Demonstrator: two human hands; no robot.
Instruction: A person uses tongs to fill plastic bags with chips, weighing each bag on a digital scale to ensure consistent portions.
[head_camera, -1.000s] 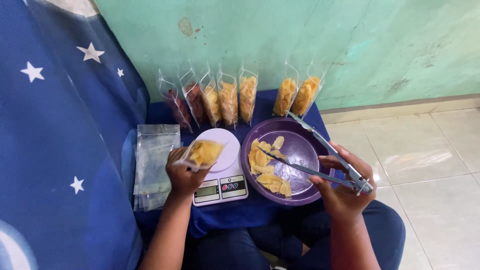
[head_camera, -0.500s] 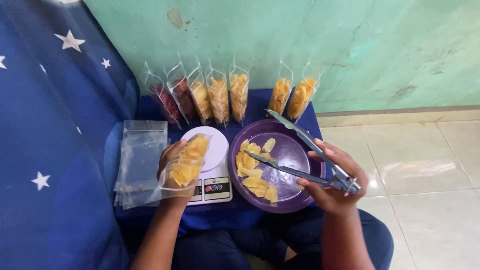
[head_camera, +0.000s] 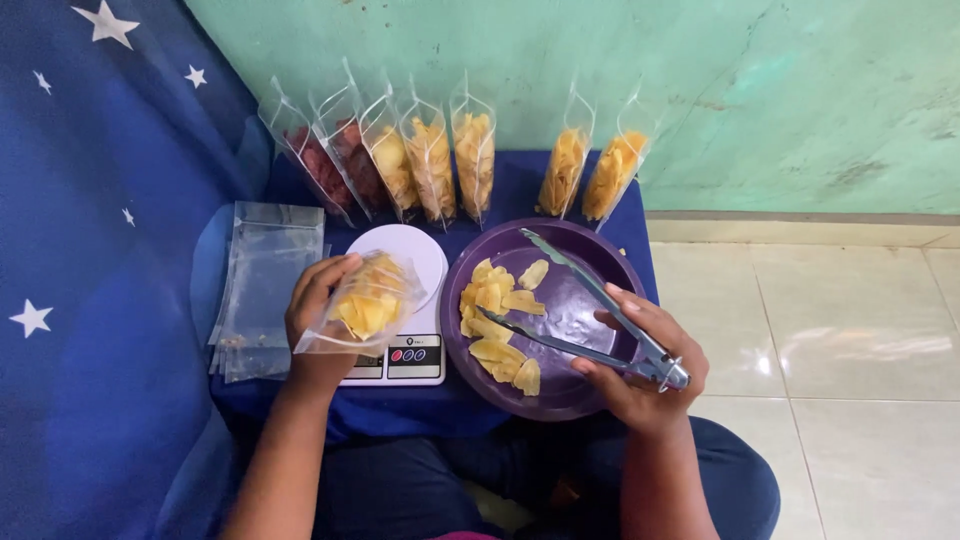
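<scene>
**Chip pouch and tongs: handling check**

Your left hand (head_camera: 318, 320) is clamped on a clear pouch of chips (head_camera: 365, 305) over the scale (head_camera: 405, 262): light, slippery film, brittle contents; grip its edges. Your right hand (head_camera: 640, 372) is closed round parted tongs (head_camera: 590, 315) above the purple bowl (head_camera: 600, 262).

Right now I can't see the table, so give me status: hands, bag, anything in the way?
Left hand grips chip bag above scale. Right hand holds open tongs over purple bowl. Nothing between bag and bowl.

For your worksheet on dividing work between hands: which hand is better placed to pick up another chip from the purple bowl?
Probably the right hand: it holds open metal tongs over the chips.
</scene>
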